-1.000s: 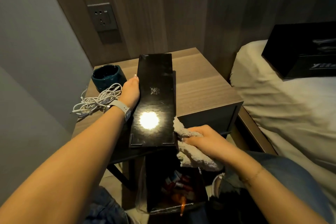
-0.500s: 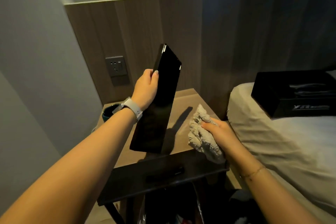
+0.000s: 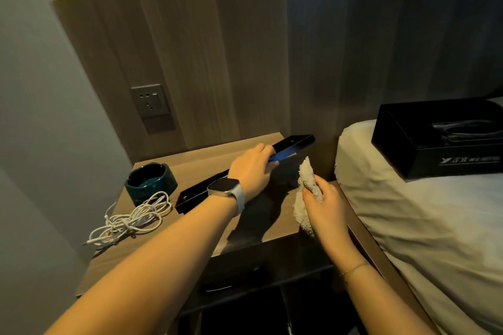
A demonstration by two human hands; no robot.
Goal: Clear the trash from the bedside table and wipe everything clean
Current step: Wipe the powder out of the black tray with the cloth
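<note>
Left grip point(image 3: 251, 168) curls round one long black tray point(image 3: 292, 144), held low over the desk point(image 3: 152, 247) toward its back edge; right grip point(image 3: 324, 198) pinches one bunched cloth point(image 3: 306, 171) at the right edge. No trash shows on top; one ashtray point(image 3: 151, 181) and one cable bundle point(image 3: 130, 219) near the left edge probably await wiping.

A person's left hand point(image 3: 251, 168) grips a long black tray point(image 3: 292, 144) over a wooden bedside table point(image 3: 190, 156), while the right hand point(image 3: 322, 202), at 3 o'clock from it, clutches a crumpled pale cloth point(image 3: 306, 171). A teal ashtray point(image 3: 151, 181) and a coiled white cable point(image 3: 133, 219) lie toward 9 o'clock on the tabletop. A black box point(image 3: 438, 134) rests on the bed point(image 3: 422, 226) at right.
</note>
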